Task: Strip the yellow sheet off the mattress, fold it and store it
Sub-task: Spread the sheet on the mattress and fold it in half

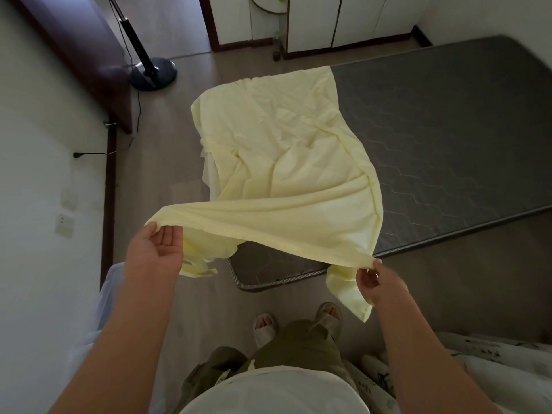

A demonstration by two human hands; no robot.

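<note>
The pale yellow sheet [283,162] lies crumpled over the left part of the dark grey mattress [448,138], which rests on the floor. Its near edge is lifted and stretched between my two hands. My left hand [155,246] holds one end, palm up, with the cloth pinched at the fingertips. My right hand [378,280] pinches the other end between thumb and fingers, and a loose flap of sheet hangs below it. The right part of the mattress is bare.
A floor fan's round base [152,73] and cable stand at the back left beside a dark door [89,55]. White cupboards [343,22] line the far wall. Patterned bedding [478,372] lies at bottom right, by my feet in slippers [264,325].
</note>
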